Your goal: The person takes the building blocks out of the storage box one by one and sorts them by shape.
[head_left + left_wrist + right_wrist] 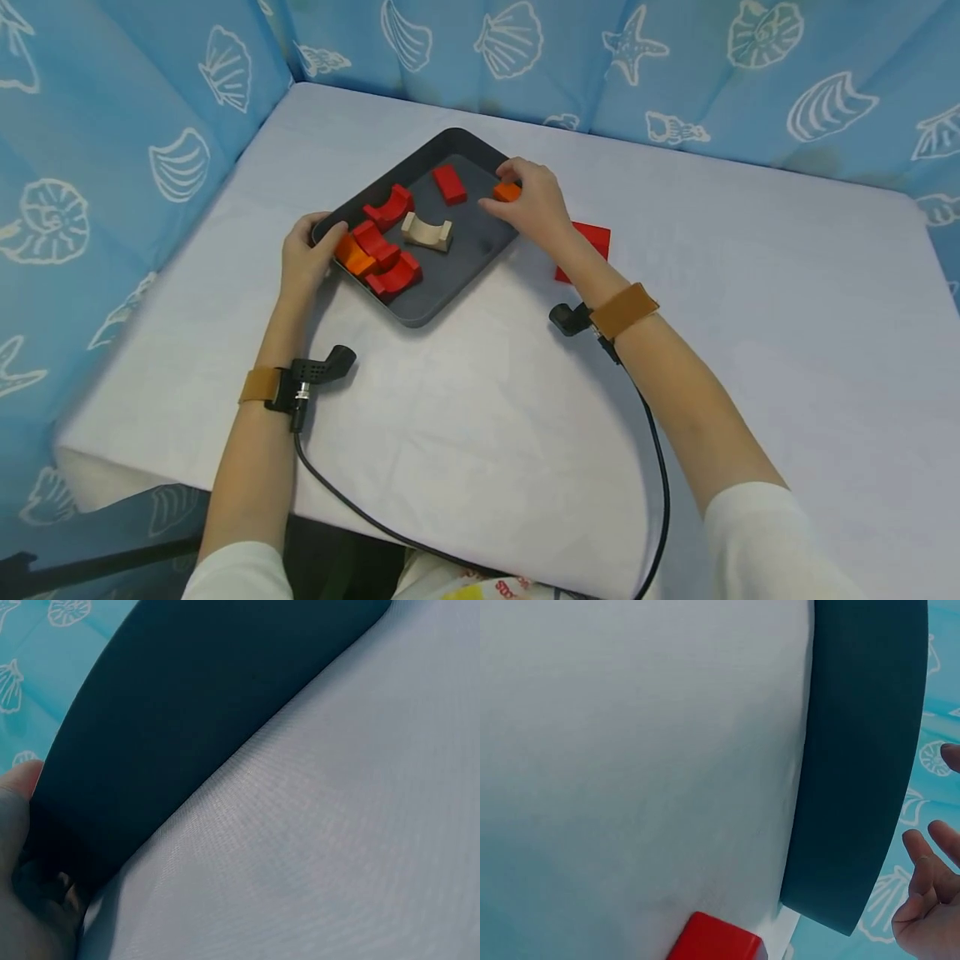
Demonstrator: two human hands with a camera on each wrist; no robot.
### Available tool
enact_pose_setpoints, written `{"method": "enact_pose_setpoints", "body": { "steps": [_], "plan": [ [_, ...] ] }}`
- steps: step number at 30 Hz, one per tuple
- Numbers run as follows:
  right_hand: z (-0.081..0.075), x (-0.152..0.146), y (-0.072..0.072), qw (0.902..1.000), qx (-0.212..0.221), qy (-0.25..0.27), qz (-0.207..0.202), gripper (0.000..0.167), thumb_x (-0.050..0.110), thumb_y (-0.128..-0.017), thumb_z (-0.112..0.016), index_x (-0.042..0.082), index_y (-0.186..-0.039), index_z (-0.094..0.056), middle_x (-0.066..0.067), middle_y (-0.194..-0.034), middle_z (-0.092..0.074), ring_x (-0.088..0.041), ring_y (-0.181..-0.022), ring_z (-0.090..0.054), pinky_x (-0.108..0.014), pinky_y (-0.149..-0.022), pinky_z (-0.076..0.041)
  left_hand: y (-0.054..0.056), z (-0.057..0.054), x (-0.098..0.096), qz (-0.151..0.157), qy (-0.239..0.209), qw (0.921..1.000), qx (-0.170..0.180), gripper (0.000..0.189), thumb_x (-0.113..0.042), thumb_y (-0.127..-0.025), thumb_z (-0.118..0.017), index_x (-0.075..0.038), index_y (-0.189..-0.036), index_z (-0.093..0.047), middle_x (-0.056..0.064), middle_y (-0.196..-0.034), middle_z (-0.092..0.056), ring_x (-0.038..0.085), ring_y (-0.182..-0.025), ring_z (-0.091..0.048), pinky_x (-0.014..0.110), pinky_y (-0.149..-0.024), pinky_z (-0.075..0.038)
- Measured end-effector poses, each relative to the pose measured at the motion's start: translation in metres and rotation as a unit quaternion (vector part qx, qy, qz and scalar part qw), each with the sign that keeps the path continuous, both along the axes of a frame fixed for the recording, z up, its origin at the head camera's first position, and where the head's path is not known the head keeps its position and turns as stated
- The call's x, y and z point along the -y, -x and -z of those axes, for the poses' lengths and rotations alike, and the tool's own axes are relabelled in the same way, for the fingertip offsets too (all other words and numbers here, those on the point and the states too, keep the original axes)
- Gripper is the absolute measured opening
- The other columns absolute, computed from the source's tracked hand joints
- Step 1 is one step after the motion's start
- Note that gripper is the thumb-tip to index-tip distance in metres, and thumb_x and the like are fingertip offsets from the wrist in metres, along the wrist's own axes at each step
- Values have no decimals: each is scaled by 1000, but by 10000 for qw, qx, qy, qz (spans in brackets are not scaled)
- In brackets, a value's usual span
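A dark grey tray (465,258) lies slanted on the white-covered table. My left hand (303,258) grips its left corner, the thumb over the rim and the fingers outside; the left wrist view shows this hand (26,877) against the tray's outer wall (210,697). Over the right corner, my right hand (536,204) pinches an orange block (507,192) between thumb and fingers. In the right wrist view its fingers (922,862) show above the tray wall, with the block out of sight. Inside the tray are several red arch blocks (390,208), an orange block (356,256), a pale wooden arch block (427,232) and a red rectangular block (450,184).
A red block (592,237) lies on the table beneath my right forearm, partly covered by it; the right wrist view shows it too (716,941). Black cables (360,512) run from both wrist cameras. A blue shell-patterned curtain (465,50) borders the table.
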State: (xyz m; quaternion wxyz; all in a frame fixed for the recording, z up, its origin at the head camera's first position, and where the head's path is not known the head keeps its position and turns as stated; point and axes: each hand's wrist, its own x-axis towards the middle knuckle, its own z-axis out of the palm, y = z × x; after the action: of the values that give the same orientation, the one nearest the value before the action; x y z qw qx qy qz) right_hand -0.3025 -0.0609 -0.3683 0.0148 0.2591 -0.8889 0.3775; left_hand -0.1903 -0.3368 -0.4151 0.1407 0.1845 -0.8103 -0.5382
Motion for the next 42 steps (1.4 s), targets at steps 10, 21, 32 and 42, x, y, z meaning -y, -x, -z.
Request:
{"method": "enact_pose_setpoints", "body": {
  "steps": [10,21,32,42],
  "plan": [
    [1,8,7,9995,153,-187,179,46,28,-79,-68,-1,-112,-54,-13,-105,-57,-26,-101,-47,-29,-84,-38,0,-2,0,-58,-159,9998,-118,41,-27,-85,-57,-1,-117,-53,13,-110,-53,15,-87,-46,21,-72,-38],
    [13,31,11,9992,158,-361,-11,48,30,-79,-67,0,-114,-54,-13,-109,-57,-22,-100,-50,-30,-82,-40,-5,4,2,-165,-274,9992,-254,40,-25,-85,-57,0,-116,-55,15,-112,-55,18,-96,-48,24,-81,-38],
    [13,41,16,9973,210,-681,155,47,32,-79,-67,1,-112,-54,-12,-107,-57,-23,-98,-50,-31,-81,-40,-1,1,1,-77,-123,9994,-305,39,-24,-84,-58,1,-114,-56,15,-111,-55,18,-94,-47,24,-81,-38],
    [17,49,23,9938,287,-1050,243,49,35,-79,-65,3,-115,-54,-11,-107,-55,-23,-95,-50,-32,-79,-41,1,2,3,-25,-65,9994,-335,39,-24,-84,-58,1,-115,-56,15,-112,-54,19,-96,-47,23,-82,-38]
  ]
}}
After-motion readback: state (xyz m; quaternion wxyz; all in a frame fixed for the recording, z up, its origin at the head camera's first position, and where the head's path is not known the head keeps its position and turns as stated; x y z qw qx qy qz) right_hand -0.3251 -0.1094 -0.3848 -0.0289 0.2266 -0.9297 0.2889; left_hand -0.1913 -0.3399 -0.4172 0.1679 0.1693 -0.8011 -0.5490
